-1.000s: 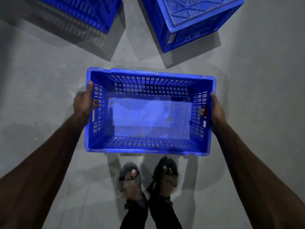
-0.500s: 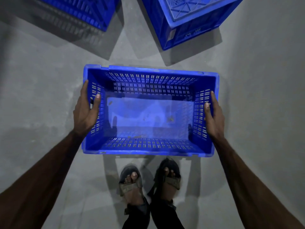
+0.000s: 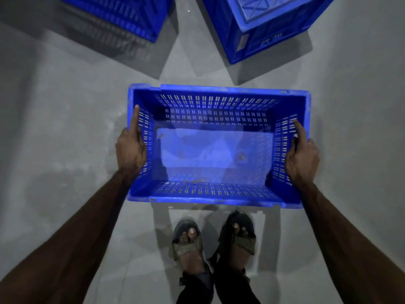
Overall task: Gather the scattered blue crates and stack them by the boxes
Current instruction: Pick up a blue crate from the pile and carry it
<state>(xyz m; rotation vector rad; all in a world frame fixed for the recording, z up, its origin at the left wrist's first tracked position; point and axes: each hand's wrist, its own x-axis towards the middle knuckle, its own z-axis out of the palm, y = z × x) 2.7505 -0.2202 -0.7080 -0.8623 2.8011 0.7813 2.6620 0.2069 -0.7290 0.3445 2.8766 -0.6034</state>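
An open blue crate (image 3: 217,91) with slotted walls is upright in front of me, above the grey floor, with nothing inside it. My left hand (image 3: 131,150) grips its left short wall, index finger stretched along the rim. My right hand (image 3: 302,156) grips the right short wall the same way. Two more blue crates lie upside down on the floor beyond: one at the top left (image 3: 122,12), one at the top right (image 3: 269,23). Both are cut off by the frame's top edge.
The grey concrete floor (image 3: 54,128) spreads out on both sides. My two feet in sandals (image 3: 213,242) stand just under the near edge of the held crate. A narrow gap of floor separates the two far crates.
Both hands slid back along the crate's short walls and their index fingers now point forward along the rim. The crate sits slightly closer to me and higher in view.
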